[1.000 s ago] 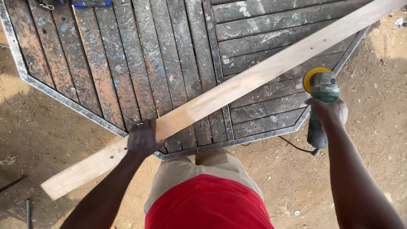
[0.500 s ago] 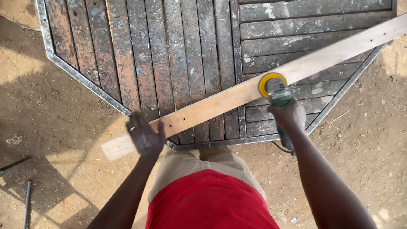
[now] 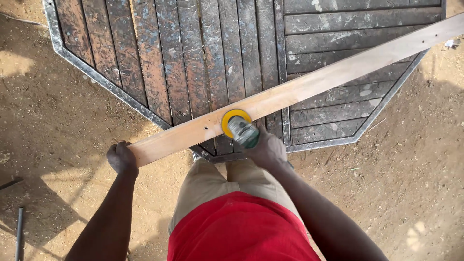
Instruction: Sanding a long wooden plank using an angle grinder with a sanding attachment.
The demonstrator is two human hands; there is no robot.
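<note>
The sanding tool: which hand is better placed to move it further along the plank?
Right, probably. The right hand already holds the sanding tool, its yellow disc on the plank. The left hand clamps the plank's near end.

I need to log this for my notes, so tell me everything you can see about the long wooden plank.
The long wooden plank is pale, bare, straight and narrow. It lies flat and diagonal across a dark slatted tabletop, rising from lower left to upper right, both ends past the metal rim. The left hand grips its lower end. The right hand holds a green sander, its yellow disc against the plank's near edge.
</note>
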